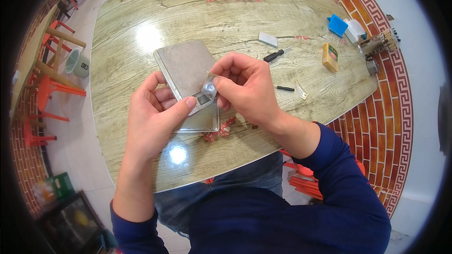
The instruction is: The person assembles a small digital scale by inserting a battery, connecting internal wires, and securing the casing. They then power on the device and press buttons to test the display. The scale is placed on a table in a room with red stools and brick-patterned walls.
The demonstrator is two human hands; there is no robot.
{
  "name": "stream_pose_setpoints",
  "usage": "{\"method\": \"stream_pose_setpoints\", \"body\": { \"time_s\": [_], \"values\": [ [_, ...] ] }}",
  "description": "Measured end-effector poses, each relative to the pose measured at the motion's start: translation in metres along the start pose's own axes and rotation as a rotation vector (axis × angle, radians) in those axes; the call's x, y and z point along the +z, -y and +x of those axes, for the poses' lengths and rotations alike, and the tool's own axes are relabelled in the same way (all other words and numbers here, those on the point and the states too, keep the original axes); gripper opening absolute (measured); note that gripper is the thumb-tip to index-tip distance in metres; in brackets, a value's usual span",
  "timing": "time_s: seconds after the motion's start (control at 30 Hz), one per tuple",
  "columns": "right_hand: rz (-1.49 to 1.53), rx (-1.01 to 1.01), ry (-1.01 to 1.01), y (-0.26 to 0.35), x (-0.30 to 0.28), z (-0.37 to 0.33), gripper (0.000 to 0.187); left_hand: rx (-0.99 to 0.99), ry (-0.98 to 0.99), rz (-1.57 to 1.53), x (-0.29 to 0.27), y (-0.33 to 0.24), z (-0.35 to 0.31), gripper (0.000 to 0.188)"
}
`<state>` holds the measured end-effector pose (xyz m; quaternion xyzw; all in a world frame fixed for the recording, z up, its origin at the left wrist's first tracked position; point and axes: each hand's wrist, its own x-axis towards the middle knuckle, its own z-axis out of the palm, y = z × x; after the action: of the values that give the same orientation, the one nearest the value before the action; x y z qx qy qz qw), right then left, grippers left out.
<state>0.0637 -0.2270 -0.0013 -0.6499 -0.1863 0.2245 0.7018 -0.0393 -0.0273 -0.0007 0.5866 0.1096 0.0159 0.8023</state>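
My left hand [153, 115] grips a flat digital scale [186, 66] with a square silver-grey metal plate, tilted above the table. Its thumb presses beside the small display window [204, 99] on the near edge. At that edge's right end, my right hand [247, 87] is closed in a pinch on a thin, pale piece, perhaps film or a label, with a round bluish mark [210, 86]. The right fingers partly hide this piece. Beneath the scale lies a shallow, shiny rectangular tray or cover [200, 123], partly covered by the scale and my left hand.
On the wood-patterned table [127, 84] lie a black screwdriver [274, 55], a white block [268, 39], a small black rod [285, 88] and a clear piece [301, 90]. Farther right are a yellow box [330, 58], a blue container [337, 25] and a metal holder with sticks [372, 46].
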Motion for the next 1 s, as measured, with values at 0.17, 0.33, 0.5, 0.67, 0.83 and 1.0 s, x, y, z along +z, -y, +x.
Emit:
{"method": "stream_pose_setpoints", "body": {
  "time_s": [0.17, 0.33, 0.5, 0.67, 0.83, 1.0],
  "values": [
    [0.000, -0.001, -0.002, 0.0012, -0.0001, 0.0004, 0.010, -0.013, 0.009, -0.001, -0.0031, 0.0005, 0.0009, 0.045],
    [0.004, 0.001, 0.012, 0.0015, -0.0001, -0.0003, 0.009, -0.004, 0.012, -0.025, -0.0035, 0.0024, 0.0012, 0.046],
    [-0.007, -0.006, 0.022, 0.0019, -0.0002, -0.0015, 0.006, 0.000, 0.003, -0.041, -0.0035, 0.0025, 0.0016, 0.046],
    [-0.021, -0.023, 0.019, 0.0002, 0.0003, -0.0009, 0.004, 0.002, -0.004, -0.030, -0.0029, 0.0017, 0.0008, 0.044],
    [-0.044, -0.036, 0.006, -0.0003, 0.0003, -0.0014, 0.004, -0.019, -0.001, -0.008, -0.0026, 0.0010, 0.0006, 0.043],
    [-0.122, -0.081, 0.021, -0.0014, -0.0010, -0.0019, 0.006, -0.019, 0.004, -0.026, -0.0024, 0.0004, 0.0005, 0.042]
  ]
}}
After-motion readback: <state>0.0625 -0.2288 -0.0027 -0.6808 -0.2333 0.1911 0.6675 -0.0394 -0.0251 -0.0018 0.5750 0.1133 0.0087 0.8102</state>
